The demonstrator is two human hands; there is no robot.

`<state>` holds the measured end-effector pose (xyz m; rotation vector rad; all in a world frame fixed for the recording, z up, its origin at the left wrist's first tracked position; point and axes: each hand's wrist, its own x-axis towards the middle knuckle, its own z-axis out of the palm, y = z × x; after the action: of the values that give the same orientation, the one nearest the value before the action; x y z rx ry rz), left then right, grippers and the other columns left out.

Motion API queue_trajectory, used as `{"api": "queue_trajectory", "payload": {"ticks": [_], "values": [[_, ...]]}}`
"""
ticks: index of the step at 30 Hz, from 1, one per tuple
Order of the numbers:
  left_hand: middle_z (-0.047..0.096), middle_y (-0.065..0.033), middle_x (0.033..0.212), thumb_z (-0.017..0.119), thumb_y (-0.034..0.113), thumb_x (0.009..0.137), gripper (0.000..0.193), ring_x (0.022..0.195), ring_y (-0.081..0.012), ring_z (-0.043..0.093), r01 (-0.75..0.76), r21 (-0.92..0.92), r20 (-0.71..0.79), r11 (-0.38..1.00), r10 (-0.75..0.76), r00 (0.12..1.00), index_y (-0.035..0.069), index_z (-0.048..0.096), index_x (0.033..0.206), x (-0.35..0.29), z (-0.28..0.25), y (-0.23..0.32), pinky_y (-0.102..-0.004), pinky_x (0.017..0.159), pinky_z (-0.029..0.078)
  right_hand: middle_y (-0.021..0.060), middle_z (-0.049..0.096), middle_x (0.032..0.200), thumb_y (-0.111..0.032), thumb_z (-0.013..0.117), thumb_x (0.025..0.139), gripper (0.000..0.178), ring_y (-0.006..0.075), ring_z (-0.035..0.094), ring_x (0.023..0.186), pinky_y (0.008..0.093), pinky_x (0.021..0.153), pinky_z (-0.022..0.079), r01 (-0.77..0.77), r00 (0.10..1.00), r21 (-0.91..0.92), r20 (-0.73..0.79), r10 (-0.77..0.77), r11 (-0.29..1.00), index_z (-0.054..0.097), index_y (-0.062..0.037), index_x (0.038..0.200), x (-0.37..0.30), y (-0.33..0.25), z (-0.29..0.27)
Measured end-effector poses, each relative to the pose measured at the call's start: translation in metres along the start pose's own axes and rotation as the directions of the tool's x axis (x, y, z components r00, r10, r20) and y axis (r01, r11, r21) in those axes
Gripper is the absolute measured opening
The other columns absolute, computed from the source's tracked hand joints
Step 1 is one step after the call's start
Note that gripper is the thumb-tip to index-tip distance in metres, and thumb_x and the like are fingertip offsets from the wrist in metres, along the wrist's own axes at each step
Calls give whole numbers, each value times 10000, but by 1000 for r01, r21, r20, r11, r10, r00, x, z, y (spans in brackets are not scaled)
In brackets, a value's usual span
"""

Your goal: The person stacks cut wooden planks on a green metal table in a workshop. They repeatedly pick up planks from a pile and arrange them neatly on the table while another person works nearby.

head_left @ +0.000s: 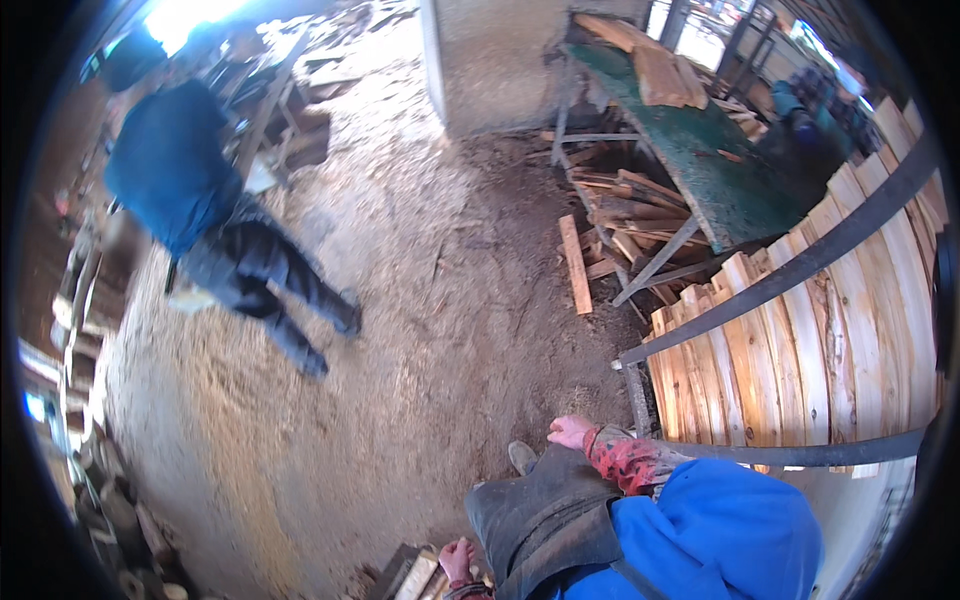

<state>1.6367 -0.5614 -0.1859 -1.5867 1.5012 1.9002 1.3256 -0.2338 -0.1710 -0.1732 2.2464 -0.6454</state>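
My right hand [572,432] hangs beside the dark apron [545,505], its fingers curled and nothing visible in them. A red patterned cuff covers that wrist, below a blue jacket [740,515]. On the apron's other side, my left hand [457,560] is also loosely closed, with no object showing in it. Close to the left hand, cut wood pieces [418,575] lie at the lower edge. Nearest to the right hand is a metal rack [640,400] holding a stack of pale sawn boards [800,350]. Neither hand touches the boards.
Another person [190,180] in blue stands at the left, turned away. A green-topped table [690,150] carries rough slabs [660,70], with scrap wood [635,215] underneath. One loose board [575,265] lies on the sawdust-covered floor [420,330]. Logs [120,510] line the left edge.
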Motion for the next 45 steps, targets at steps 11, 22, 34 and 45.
{"api": "queue_trajectory", "payload": {"ticks": [11,22,34,45], "values": [[682,-116,830,714,288,849,317,671,-202,643,28,580,125,814,-123,985,-18,670,916,120,6,91,-321,600,534,167,705,1001,-454,641,804,485,320,665,971,407,865,510,-169,986,161,16,168,972,694,-70,1095,43,-2,-18],[651,-117,723,695,144,858,195,591,-207,646,74,207,194,976,-115,974,-21,591,844,294,48,311,-308,511,553,138,703,1066,-429,686,812,483,263,664,1009,365,888,509,-208,912,507,-208,353,837,677,-73,1139,111,-55,-102],[631,-92,693,649,109,846,146,604,-195,645,-82,377,330,923,-51,943,-24,608,802,331,272,453,-320,560,555,144,655,775,-342,724,804,327,298,659,731,398,621,502,44,391,506,-802,451,861,626,-41,888,227,76,-393],[642,-103,796,718,228,878,246,757,-211,623,67,529,236,846,-223,946,15,605,928,309,388,516,-327,688,550,217,603,1086,-444,737,762,724,350,623,975,435,808,512,-83,111,330,-935,338,940,501,-18,1298,340,100,-798]]}}
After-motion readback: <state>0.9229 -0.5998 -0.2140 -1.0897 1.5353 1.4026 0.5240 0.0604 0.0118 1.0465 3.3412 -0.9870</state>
